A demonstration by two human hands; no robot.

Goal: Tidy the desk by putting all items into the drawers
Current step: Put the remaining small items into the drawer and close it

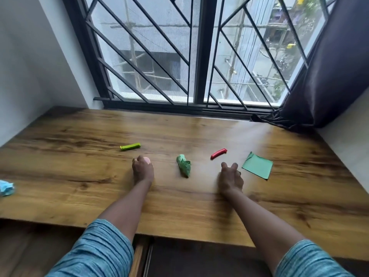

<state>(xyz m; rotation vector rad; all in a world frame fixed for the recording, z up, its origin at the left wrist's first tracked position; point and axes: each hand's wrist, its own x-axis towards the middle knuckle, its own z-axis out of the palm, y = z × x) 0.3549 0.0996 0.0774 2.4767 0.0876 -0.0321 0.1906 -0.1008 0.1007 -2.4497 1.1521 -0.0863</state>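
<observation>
The pink thing (148, 160) is mostly hidden under the left hand (142, 171), and the blue paper wad (6, 187) gets clipped by the left edge.

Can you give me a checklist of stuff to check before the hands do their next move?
1. Left hand has hold of the pink thing: ok, its fingers curl round it.
2. Right hand is free to grab: ok, it is open and holds nothing.
3. Red clip is near the right hand: ok, it lies just past the fingers.
4. Desk is tidy: not ok. The green clip, crumpled green paper, green paper square and blue paper ball lie on it.
5. A drawer is open and ready: cannot tell, it is too dark under the desk edge.
</observation>
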